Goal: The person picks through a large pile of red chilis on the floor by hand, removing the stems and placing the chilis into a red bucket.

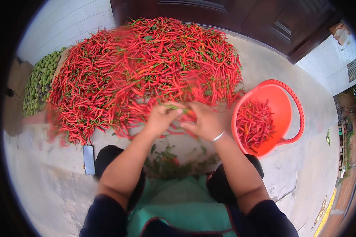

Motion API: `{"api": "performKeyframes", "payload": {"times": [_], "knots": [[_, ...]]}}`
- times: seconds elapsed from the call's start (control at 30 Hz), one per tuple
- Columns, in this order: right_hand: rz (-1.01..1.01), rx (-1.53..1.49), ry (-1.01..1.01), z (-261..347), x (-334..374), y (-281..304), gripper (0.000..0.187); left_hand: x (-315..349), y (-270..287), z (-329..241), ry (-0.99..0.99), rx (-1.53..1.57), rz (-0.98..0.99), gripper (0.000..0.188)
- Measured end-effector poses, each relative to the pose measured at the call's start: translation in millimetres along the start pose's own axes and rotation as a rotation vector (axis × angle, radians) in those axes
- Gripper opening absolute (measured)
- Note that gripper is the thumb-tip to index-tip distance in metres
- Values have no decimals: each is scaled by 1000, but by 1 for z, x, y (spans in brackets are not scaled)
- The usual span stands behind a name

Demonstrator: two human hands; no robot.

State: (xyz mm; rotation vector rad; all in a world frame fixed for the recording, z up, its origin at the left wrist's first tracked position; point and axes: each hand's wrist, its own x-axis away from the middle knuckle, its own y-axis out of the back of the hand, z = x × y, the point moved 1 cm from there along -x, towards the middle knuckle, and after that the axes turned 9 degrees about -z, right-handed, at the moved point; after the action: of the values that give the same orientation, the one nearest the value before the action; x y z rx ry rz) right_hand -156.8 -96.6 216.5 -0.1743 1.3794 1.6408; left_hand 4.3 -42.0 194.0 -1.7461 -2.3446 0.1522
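Observation:
My two hands meet in front of me at the near edge of a big heap of red chili peppers [178,59]. Pinched in my left hand [160,118] is the green stem end of a chili pepper [189,112]. My right hand [205,123], with a pale bangle at its wrist, closes on the red part of that same pepper. Fingers hide most of it, and there is some blur. To the right of my right hand stands a red plastic basket [283,106] with a large handle, partly filled with chili peppers [255,124].
Green stems and leaves [170,162] lie on the concrete floor [47,170] between my knees. Beside my left knee is a phone [89,160]. Round green fruits [41,79] are piled at the far left. A dark door [257,23] stands behind the heap.

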Motion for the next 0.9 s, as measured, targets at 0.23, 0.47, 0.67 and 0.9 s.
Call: {"api": "performKeyframes", "payload": {"times": [0.23, 0.47, 0.67, 0.9], "knots": [[761, -841, -737, -12, 2, 8, 31, 1, 13, -9, 3, 39, 112, 19], [721, -569, -407, -15, 18, -2, 26, 14, 4, -33, -734, -970, 289, 26], [758, -468, -339, -18, 25, -8, 25, 9, 8, -3, -616, -1019, 386, 15], [466, -116, -472, 10, 19, -16, 25, 11, -9, 7, -405, -1321, 48, 7]]}}
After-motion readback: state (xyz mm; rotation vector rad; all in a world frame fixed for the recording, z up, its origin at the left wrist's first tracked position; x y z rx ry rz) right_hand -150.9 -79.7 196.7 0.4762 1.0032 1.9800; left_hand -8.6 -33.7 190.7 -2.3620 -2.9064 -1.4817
